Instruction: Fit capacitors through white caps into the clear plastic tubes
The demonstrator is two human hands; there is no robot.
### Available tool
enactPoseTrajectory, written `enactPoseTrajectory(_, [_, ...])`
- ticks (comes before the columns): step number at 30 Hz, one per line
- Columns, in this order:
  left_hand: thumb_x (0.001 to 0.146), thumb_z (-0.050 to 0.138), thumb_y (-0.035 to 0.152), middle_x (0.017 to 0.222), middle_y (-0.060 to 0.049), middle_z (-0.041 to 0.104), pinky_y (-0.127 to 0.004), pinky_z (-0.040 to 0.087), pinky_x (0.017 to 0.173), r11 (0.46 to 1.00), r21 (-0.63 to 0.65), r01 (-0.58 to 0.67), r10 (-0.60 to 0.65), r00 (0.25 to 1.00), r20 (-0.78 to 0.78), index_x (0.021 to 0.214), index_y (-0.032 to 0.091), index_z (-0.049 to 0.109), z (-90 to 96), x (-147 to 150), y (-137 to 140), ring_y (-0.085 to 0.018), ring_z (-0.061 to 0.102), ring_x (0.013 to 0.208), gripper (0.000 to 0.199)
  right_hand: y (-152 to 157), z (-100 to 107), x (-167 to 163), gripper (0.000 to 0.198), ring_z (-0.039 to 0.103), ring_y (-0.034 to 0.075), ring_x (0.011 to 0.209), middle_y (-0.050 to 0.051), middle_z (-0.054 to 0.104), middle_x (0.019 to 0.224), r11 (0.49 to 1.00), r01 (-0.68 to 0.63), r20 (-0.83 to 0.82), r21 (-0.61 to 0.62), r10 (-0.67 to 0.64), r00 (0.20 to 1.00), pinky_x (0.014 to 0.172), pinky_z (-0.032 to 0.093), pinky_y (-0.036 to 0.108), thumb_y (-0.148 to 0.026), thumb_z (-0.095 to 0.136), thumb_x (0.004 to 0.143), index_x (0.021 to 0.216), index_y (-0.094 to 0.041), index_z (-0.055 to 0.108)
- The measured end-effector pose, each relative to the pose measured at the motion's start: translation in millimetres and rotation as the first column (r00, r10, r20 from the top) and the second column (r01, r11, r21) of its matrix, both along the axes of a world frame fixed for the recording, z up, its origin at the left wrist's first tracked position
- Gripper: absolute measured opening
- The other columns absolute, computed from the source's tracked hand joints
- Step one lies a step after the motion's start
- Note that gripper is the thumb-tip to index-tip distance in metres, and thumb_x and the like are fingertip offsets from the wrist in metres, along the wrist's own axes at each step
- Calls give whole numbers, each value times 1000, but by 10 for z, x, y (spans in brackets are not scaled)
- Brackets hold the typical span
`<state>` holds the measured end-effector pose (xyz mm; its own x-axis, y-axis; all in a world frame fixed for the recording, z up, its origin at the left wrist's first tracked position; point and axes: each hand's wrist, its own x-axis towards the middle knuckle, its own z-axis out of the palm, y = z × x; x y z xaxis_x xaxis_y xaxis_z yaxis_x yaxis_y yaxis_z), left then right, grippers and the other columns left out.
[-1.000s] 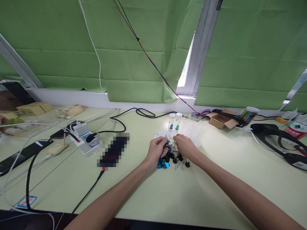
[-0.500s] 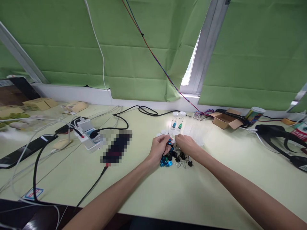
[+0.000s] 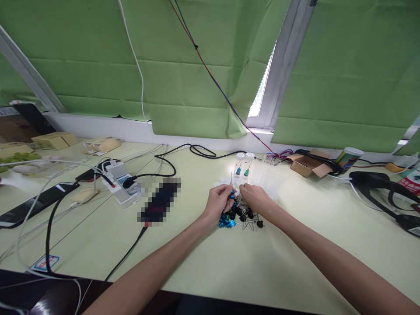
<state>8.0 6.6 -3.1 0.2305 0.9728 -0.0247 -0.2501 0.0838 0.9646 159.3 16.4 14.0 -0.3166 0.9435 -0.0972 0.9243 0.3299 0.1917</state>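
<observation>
Pale table (image 3: 229,267) carries everything; work spot is mid-far, w/ bare surface on the near side, prob. so the forearms have room. L hand (image 3: 218,203) and R hand (image 3: 255,197) are close together over the far edge of the mixed pile (image 3: 241,213), prob. so small pcs stay within easy reach. Two clear vials (image 3: 238,169) w/ white caps stand upright just far of the hands, one w/ a blue-based needle, one w/ a green; upright likely saves space and shows contents.

L fingers pinch a small blue pc (image 3: 232,195), at the pile's far-left side; a thin needle (image 3: 231,178) pokes up above them, prob. angled away from skin. R fingers curled, tips bunched; can't tell what, if anything, is between them.

Looks: blue pc shiny, metallic-looking, approx. same blue as loose pcs at pile's near-left; needle thin, dark, straight. Fine detail n/a, too small.
</observation>
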Motion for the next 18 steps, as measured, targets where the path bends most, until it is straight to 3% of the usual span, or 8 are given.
enactPoseTrajectory(10, [76,69,50,62,0,57,-20,18,36,1000,-4,3,-3,1000,2,73,14,62,-15,3,-8,-2,37,36,36,-21,11,31,28,70,26,83,12,66,97,999,-17,-4,45,17,1000,56,41,26,3,62,77,101,-12,57])
enactPoseTrajectory(18, [75,70,48,63,0,57,-19,18,36,1000,-15,1,-1,1000,19,71,14,61,4,3,-13,-2,37,36,35,-243,25,14,28,68,24,77,10,62,94,991,30,-47,134,-24,999,50,32,28,3,57,78,102,-12,52])
